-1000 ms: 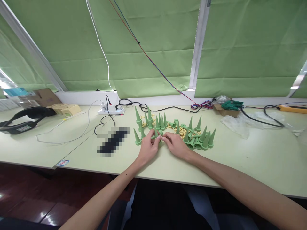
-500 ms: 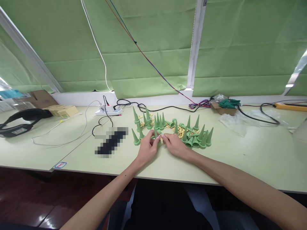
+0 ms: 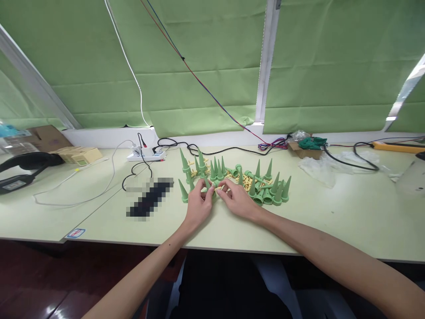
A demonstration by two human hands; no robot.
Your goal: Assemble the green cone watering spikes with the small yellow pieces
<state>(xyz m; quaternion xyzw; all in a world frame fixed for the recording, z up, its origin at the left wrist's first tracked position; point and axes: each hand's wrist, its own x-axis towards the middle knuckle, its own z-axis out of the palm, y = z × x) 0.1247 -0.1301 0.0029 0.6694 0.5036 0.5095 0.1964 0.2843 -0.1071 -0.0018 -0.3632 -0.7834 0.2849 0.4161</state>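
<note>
In the middle of the table, my left hand (image 3: 198, 204) is closed on a green plastic spike (image 3: 215, 184), largely covered by its fingers. Right beside it, my right hand (image 3: 241, 200) pinches a small yellow plastic piece (image 3: 218, 189) against the green part; whether the two are joined I cannot tell. Green cone-shaped spikes (image 3: 183, 191) stand upright left of my left hand, some with yellow pieces fitted. Behind and right of my right hand lie loose yellow pieces (image 3: 248, 180) among more green spikes (image 3: 277, 195), several on their sides.
A power strip (image 3: 146, 155) with cables sits at the back left, near small yellow boxes (image 3: 86, 155) and a black headset (image 3: 25, 170). A blurred dark object (image 3: 150, 199) lies left of my hands. At the back right are a cardboard box (image 3: 305, 151) and clear plastic bags (image 3: 318, 170).
The view has shifted slightly, so the scene sits further left. My right fingertips have drawn back a little from my left hand, and the yellow piece shows more clearly between them.
</note>
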